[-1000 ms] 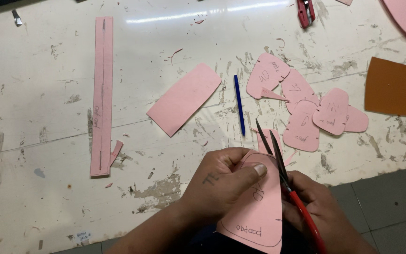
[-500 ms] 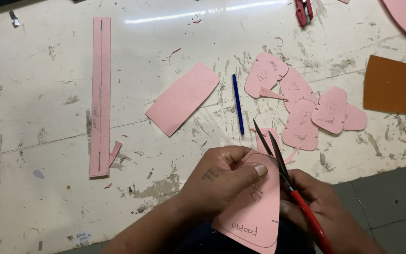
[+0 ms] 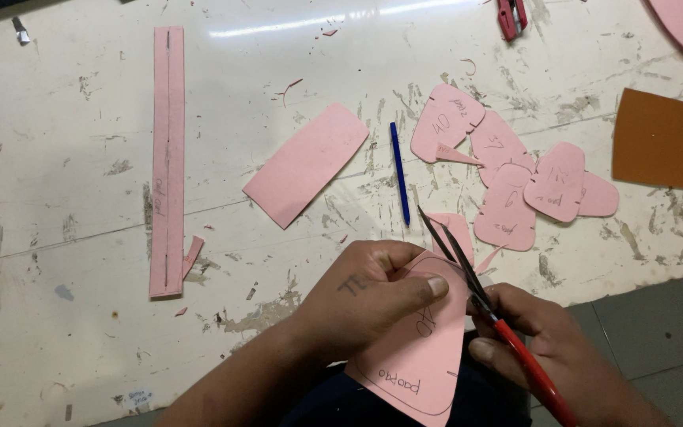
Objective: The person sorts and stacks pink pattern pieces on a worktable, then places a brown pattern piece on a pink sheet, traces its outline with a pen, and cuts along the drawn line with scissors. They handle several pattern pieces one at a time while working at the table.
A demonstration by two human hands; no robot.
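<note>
L hand (image 3: 373, 296) fingers pinch pink sheet (image 3: 420, 356); R hand (image 3: 547, 348) grips scissors (image 3: 476, 289), blades open at sheet edge.

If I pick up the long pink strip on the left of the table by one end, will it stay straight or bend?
The long pink strip looks thin and lies fully flat, so it would probably droop when lifted by one end. It seems light, like the pink sheet that the left hand holds up easily. A line runs along its middle, so it might fold there.

Long pink strip (image 3: 167, 158) far left of the fingers, pink rectangle (image 3: 307, 164) and blue pen (image 3: 399, 172) above them, brown sheet (image 3: 666, 141) upper right, scuffed white surface (image 3: 57, 316)
</note>
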